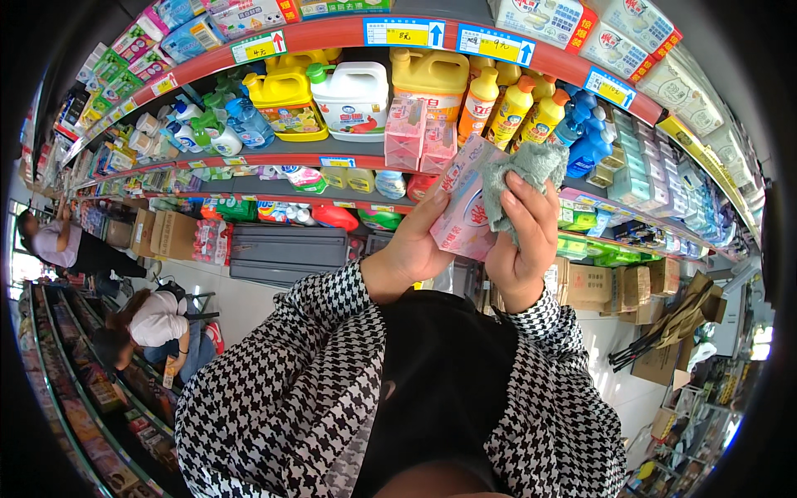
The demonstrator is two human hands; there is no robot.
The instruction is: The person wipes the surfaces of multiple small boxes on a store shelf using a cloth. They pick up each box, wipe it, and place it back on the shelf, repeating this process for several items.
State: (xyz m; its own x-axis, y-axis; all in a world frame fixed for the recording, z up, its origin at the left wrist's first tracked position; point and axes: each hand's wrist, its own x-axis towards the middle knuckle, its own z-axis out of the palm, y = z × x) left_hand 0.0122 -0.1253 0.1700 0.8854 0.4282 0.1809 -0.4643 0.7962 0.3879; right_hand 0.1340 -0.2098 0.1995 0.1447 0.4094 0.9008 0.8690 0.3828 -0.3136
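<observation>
My left hand point(411, 246) grips a pink and white printed package point(464, 211), held tilted in front of the shelf. In my right hand point(529, 233) is a crumpled grey-green cloth point(523, 180), which lies against the package's upper right side; the fingers of that hand are bent over the cloth. Just behind the package, similar pink packs point(405, 134) stand stacked on the shelf, before a large yellow jug point(429, 71). Yellow bottles with orange caps point(512, 112) stand to the right of the jug.
A red shelf edge point(330, 42) with price tags curves above my hands. A white jug point(352, 103) stands on the shelf to the left. Grey panels point(286, 249) lie low below the shelves. Cardboard boxes point(588, 283) are at the right. Two other people are at the left.
</observation>
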